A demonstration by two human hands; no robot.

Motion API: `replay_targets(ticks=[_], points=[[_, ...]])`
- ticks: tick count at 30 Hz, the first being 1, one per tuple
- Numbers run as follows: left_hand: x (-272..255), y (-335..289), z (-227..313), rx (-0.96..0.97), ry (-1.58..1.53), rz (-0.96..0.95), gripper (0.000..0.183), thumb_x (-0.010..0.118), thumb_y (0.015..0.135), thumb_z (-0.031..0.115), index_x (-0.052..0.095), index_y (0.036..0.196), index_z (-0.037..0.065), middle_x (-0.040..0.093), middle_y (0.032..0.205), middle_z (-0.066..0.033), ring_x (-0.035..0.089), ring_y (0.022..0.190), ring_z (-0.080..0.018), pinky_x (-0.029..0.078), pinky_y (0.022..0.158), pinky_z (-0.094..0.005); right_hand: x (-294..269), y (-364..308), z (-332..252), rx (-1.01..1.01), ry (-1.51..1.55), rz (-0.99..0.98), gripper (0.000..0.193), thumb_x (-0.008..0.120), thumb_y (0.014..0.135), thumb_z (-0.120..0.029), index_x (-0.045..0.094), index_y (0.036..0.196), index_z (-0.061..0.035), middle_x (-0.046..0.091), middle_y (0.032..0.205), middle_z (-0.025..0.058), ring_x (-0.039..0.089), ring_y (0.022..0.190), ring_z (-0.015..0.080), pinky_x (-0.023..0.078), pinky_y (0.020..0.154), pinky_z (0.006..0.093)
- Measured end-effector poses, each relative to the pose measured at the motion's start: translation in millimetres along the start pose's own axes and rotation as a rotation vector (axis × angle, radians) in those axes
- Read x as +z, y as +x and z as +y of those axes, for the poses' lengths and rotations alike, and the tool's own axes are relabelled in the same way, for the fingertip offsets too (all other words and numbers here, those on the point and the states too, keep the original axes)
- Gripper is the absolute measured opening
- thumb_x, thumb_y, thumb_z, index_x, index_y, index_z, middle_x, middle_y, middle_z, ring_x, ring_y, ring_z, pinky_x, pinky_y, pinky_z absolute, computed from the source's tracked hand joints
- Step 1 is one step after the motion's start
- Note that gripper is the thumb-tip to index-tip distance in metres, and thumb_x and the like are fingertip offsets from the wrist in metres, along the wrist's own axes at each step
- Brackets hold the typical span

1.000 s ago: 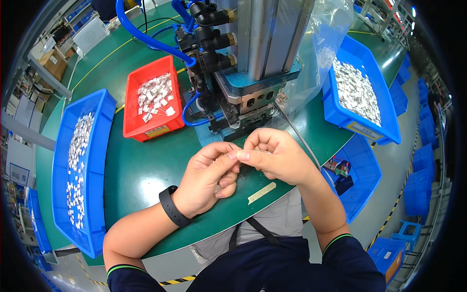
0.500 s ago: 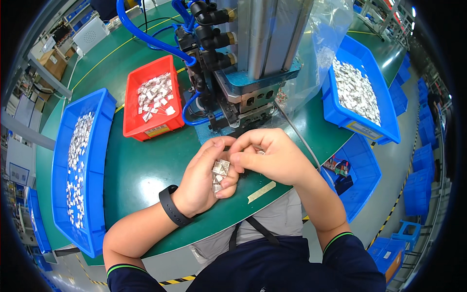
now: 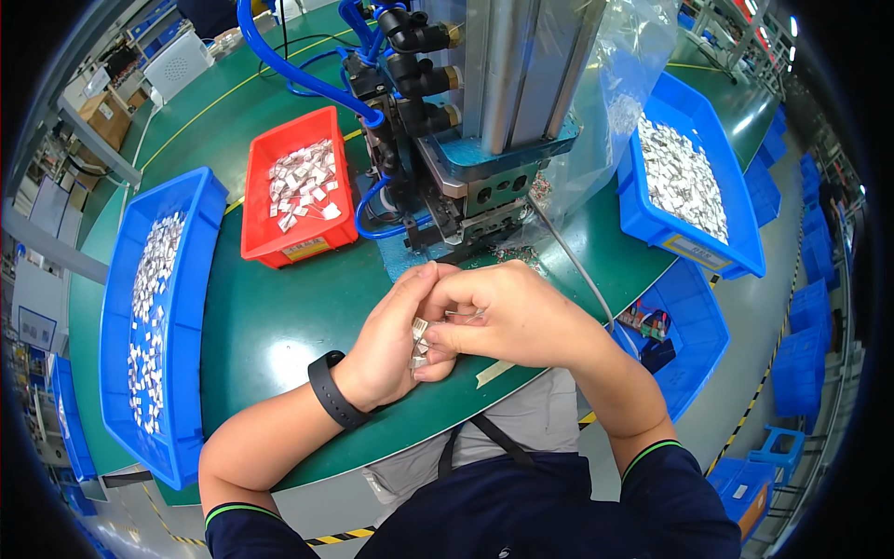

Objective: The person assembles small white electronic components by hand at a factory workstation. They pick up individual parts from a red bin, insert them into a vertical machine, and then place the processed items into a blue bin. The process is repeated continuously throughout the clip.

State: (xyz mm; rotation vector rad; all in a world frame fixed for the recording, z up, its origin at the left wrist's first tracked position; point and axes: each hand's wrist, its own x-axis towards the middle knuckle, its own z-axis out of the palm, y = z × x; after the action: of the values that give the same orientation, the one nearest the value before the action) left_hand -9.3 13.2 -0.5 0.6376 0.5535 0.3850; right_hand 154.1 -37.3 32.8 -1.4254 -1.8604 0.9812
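Observation:
Several small white connectors (image 3: 419,346) lie cupped in my left hand (image 3: 383,340), whose fingers curl round them. My right hand (image 3: 515,315) reaches over that palm, its thumb and fingertips pressed among the pieces. Something pale shows between the right fingers, partly hidden. Both hands are above the green tabletop (image 3: 279,326), just in front of a bench machine (image 3: 489,191) with a metal head, black fittings and blue air hoses.
On the left stand a long blue bin (image 3: 184,373) and a red bin (image 3: 300,250), both holding white connectors. Another blue bin (image 3: 736,256) of connectors is at the right. A lower blue bin (image 3: 694,345) holds mixed parts. Clear plastic bag (image 3: 610,121) hangs beside the machine.
My right hand has moved left and down, deeper into the left palm, covering more of the connectors. The left hand stays nearly in place. The view has shifted slightly.

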Motion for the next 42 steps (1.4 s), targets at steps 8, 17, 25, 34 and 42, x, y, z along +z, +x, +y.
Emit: replay_targets(ticks=[8, 17, 25, 34, 42], points=[[5, -1, 3, -0.040, 0.046, 0.022, 0.041, 0.034, 0.100, 0.042, 0.045, 0.114, 0.005, 0.053, 0.076, -0.0067, 0.039, 0.044, -0.0097, 0.027, 0.036, -0.0219, -9, -7, 7, 0.040, 0.052, -0.015, 0.020, 0.068, 0.077, -0.021, 0.065, 0.083, -0.0020, 0.065, 0.070, 0.0127, 0.065, 0.062, 0.0246, 0.048, 0.058, 0.0333], [2, -2, 2, 0.000, 0.062, -0.006, 0.028, 0.043, 0.099, 0.030, 0.047, 0.111, 0.006, 0.056, 0.080, -0.0081, 0.040, 0.050, -0.0091, 0.028, 0.038, -0.0214, -1, -13, 16, 0.182, 0.430, 0.199, 0.012, 0.065, 0.080, -0.013, 0.063, 0.081, -0.0008, 0.061, 0.064, 0.0008, 0.051, 0.060, 0.0034, 0.040, 0.052, 0.0220], [0, -3, -2, 0.053, 0.032, 0.004, 0.006, 0.055, 0.094, 0.010, 0.055, 0.099, 0.006, 0.056, 0.081, -0.0057, 0.039, 0.052, -0.0060, 0.029, 0.041, -0.0200, 5, -17, 34, 0.177, 0.442, 0.259, 0.013, 0.063, 0.082, -0.013, 0.062, 0.081, 0.0007, 0.059, 0.068, -0.0009, 0.048, 0.061, 0.0026, 0.039, 0.052, 0.0210], [0, -2, -2, 0.082, 0.059, -0.017, 0.007, 0.054, 0.096, 0.011, 0.056, 0.101, 0.007, 0.053, 0.080, -0.0027, 0.039, 0.053, -0.0050, 0.029, 0.041, -0.0192, 7, -22, 29, 0.132, 0.398, 0.212, 0.012, 0.063, 0.087, -0.008, 0.064, 0.081, 0.0021, 0.061, 0.073, -0.0010, 0.052, 0.069, 0.0025, 0.041, 0.059, 0.0196], [3, -3, -1, 0.068, 0.021, 0.023, 0.008, 0.053, 0.096, 0.011, 0.055, 0.102, 0.007, 0.052, 0.080, -0.0049, 0.038, 0.052, -0.0066, 0.028, 0.040, -0.0204, 1, -23, 22, 0.243, 0.656, 0.362, 0.018, 0.062, 0.085, -0.013, 0.066, 0.077, 0.0021, 0.058, 0.063, -0.0013, 0.048, 0.057, 0.0030, 0.037, 0.049, 0.0208]])
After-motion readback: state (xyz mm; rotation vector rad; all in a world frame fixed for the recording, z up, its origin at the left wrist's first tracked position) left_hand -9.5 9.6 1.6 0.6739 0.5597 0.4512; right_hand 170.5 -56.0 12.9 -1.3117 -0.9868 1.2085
